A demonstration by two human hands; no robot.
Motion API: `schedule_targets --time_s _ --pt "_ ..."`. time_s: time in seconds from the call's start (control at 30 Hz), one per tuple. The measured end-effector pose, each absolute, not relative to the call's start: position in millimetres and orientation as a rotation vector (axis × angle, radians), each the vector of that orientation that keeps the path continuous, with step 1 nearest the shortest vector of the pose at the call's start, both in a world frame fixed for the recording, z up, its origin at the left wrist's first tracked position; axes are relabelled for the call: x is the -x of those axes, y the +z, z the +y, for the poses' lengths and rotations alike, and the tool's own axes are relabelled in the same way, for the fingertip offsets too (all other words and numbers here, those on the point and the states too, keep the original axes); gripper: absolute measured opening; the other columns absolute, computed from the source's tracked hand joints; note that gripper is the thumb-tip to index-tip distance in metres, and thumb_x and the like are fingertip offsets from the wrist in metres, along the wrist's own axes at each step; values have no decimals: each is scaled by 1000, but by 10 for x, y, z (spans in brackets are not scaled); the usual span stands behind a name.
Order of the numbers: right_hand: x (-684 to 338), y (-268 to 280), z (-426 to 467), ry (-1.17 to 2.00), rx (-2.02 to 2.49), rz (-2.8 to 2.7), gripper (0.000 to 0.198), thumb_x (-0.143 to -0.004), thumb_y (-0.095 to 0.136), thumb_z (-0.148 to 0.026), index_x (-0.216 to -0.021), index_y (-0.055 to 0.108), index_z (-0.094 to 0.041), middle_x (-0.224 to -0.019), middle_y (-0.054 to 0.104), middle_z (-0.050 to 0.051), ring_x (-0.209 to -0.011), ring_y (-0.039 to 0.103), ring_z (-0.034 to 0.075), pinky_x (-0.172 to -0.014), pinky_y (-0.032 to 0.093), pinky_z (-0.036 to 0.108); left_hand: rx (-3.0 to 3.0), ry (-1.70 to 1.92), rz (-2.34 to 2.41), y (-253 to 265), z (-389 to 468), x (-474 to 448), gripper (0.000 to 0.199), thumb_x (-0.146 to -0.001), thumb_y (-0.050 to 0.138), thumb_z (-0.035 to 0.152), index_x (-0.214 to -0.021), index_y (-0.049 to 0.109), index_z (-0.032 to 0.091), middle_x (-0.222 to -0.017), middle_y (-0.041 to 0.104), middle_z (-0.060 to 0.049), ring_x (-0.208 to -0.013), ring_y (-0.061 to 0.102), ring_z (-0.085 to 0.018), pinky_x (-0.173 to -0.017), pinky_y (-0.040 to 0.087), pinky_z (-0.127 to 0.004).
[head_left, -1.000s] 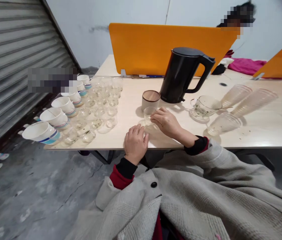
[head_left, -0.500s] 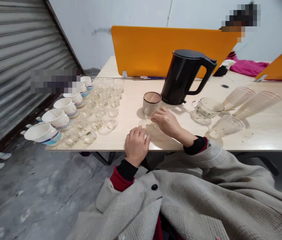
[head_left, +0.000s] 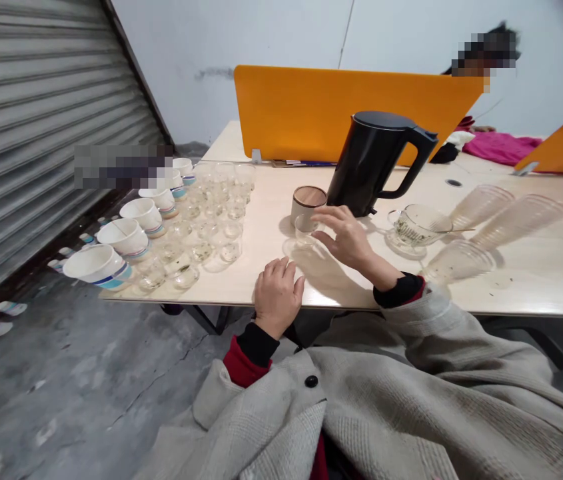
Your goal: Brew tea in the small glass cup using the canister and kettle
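My right hand (head_left: 345, 239) hovers just right of a small clear plastic cup (head_left: 304, 229), thumb and fingers spread apart with nothing between them. That cup stands on the table in front of a pale canister (head_left: 310, 197) with a wood-look lid. Near the table's front edge, my left hand (head_left: 278, 293) lies flat, palm down and empty. Behind my right hand is a black electric kettle (head_left: 375, 160). To its right, a glass cup (head_left: 421, 225) holds green leaves and a thin stick, and it sits on a clear saucer (head_left: 408, 249).
Several clear cups (head_left: 202, 250) with bits of leaf stand in rows on the left, beside a line of white paper cups (head_left: 124, 237). Stacked clear cups (head_left: 521, 223) lie on the right. An orange divider (head_left: 301, 113) rises behind; a person is partly visible beyond it.
My right hand has let go of the small clear cup, its fingers opening and lifting away to the right. My left hand stays resting on the table. The whole view has shifted slightly.
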State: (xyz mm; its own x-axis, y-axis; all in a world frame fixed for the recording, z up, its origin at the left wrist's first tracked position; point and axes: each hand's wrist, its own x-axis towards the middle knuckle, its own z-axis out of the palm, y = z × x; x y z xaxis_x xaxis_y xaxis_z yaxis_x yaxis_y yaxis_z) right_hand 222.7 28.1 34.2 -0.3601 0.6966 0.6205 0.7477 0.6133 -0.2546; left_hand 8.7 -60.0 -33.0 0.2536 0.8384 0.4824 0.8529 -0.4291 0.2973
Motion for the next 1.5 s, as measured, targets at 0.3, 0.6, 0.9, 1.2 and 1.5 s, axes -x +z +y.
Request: schedule_targets --time_s 0.3,0.6,0.9,1.2,1.5 --pt "-2094 757 896 30 1679 -2073 75 -100 55 -73 -151 60 -18 -152 58 23 -130 61 42 -108 51 55 2466 -871 -1712 -311 -607 -112 35 -104 65 33 -132 71 15 -141 74 -16 -133 64 -35 -106 56 -51" --pt "-1875 710 1276 138 1780 -2105 56 -89 71 -67 -121 71 -21 -118 67 17 -96 65 29 -85 56 44 2478 -884 -1704 -303 -613 -108 34 -104 64 35 -132 70 17 -141 73 -16 -132 63 -36 -105 56 -52" --pt "-2156 1025 1020 -131 1580 -1874 70 -92 73 -59 -148 61 -18 -140 60 21 -128 61 41 -104 54 59 2481 -1010 -1719 -329 -601 -105 35 -101 66 32 -133 69 18 -143 71 -17 -133 63 -35 -108 55 -53" --pt "-2151 1101 -389 -83 1319 -2135 70 -94 72 -59 -155 59 -28 -142 62 15 -126 64 39 -101 58 55 2496 -1419 -1543 -324 -607 58 70 -101 66 62 -152 54 17 -147 68 -19 -138 63 -34 -119 51 -51" --pt "-1916 551 -461 4 1394 -2248 70 -89 76 -60 -148 65 -24 -138 67 17 -119 64 38 -88 60 50 2764 -1253 -1737 -164 -617 -42 110 -73 95 60 -162 39 23 -156 62 -19 -140 62 -40 -115 52 -57"
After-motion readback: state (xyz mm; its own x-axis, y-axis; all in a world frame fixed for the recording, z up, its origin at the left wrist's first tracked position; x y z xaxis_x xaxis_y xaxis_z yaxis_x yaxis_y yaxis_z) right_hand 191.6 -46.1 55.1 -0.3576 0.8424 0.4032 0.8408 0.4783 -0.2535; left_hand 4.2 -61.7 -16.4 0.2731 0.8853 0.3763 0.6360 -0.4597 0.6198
